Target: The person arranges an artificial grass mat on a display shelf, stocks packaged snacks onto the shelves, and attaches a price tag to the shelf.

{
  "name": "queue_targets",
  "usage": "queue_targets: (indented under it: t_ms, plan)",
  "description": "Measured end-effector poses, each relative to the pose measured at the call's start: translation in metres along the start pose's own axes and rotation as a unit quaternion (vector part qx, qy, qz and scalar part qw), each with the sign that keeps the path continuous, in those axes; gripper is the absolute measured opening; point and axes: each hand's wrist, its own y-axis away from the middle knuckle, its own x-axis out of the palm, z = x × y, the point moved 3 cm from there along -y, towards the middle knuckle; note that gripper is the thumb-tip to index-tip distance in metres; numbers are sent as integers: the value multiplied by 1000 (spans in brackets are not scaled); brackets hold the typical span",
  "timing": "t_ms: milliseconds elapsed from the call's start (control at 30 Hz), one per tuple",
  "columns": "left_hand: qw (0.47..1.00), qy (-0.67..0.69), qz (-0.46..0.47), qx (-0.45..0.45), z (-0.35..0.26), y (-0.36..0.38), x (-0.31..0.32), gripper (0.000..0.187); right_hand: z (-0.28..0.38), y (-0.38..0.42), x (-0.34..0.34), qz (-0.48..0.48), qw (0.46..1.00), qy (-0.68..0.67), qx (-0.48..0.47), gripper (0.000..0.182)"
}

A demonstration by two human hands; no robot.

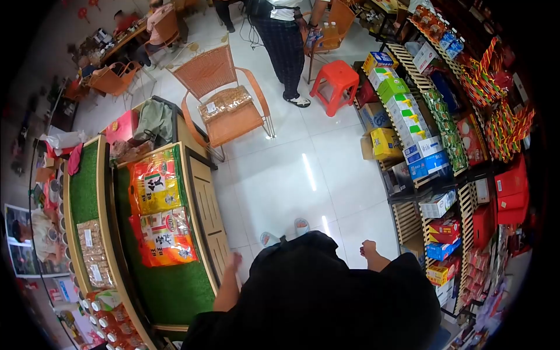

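Observation:
My left hand (233,265) hangs beside the wooden display stand, its fingers stretched out and slightly blurred, with nothing seen in it. On the other side, my right hand (368,249) is held out over the tiled floor with curled fingers and no object showing. Closest to my left hand is the display stand's green turf top (175,291). An orange snack bag (163,238) lies there below a red and yellow snack bag (156,182). Neither hand touches the goods.
A brown wicker armchair (233,125) holding a clear pack (226,104) stands ahead, with a red stool (336,86) to its right. Slatted shelves (406,224) with boxed goods line the right side. A person in dark trousers (280,46) stands ahead; others sit farther back.

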Motion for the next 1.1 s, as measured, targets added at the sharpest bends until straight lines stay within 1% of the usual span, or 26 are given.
queue_targets:
  t_ms: [33,100,133,167,200,233,267,300,333,400,467,533,567,600,633,667,700,733,767,800,833,933,1000,1033,1067,1100]
  plan:
    - [998,44,32,32,-33,-28,-7,31,1,15,4,-15,999,30,0,20]
    - [995,13,-24,94,-113,-55,-5,29,2,40,34,66,995,69,-38,20]
    - [988,88,-9,128,-152,-51,2,24,-1,32,58,74,995,66,-24,19]
    - [988,16,-29,150,-197,-25,14,19,2,1,91,65,920,328,-202,23]
    - [978,83,-37,188,-222,-8,24,16,-1,-13,116,55,745,563,-353,27]
    - [972,99,-71,199,-229,-3,30,16,31,48,138,14,910,291,-295,27]
    - [973,106,-76,193,-216,-2,30,16,61,95,164,-8,879,321,-353,24]
    - [977,33,-62,199,-209,-5,30,17,93,158,179,-40,871,378,-310,22]
    - [976,-44,-48,208,-205,-12,30,18,97,157,186,-37,871,377,-313,22]
    - [991,12,1,134,-149,-25,28,17,110,147,189,-14,853,323,-409,23]
    - [998,-21,12,62,-67,-34,21,18,116,133,188,-18,870,316,-377,23]
    - [996,-10,37,-75,6,-9,10,23,113,128,181,29,952,234,-198,25]
    - [938,-328,98,47,32,2,-1,25,105,103,186,20,951,238,-199,25]
    - [890,-433,126,69,49,22,-9,25,99,80,192,28,953,233,-194,25]
    - [869,-472,142,53,63,42,-14,25,97,62,201,-5,933,280,-227,24]
    - [915,-385,117,-28,70,54,-23,25,97,44,211,-34,909,326,-259,24]
    - [951,-281,73,-109,69,65,-29,25,101,21,225,-13,852,395,-343,23]
    - [964,-214,33,-153,63,70,-31,25,102,-1,237,10,785,455,-420,22]
    - [968,-192,14,-158,52,70,-31,25,110,-20,258,51,624,625,-466,22]
    - [971,-181,3,-155,38,64,-30,25,142,14,262,47,732,534,-420,23]
    - [974,-174,-6,-147,24,55,-28,25,176,57,265,-48,921,305,-240,28]
    - [986,-128,-24,-102,-33,7,-6,24,236,55,291,-16,912,317,-258,31]
    - [995,-76,-43,-40,-77,-54,3,24,267,62,309,79,886,398,-223,33]
    - [997,-38,-61,-1,-110,-75,7,24,282,59,317,142,856,474,-150,37]
    - [999,40,-36,8,-189,-61,34,24,301,65,324,139,852,480,-154,37]
    - [989,76,-116,46,-225,-69,46,22,324,79,331,80,847,480,-215,39]
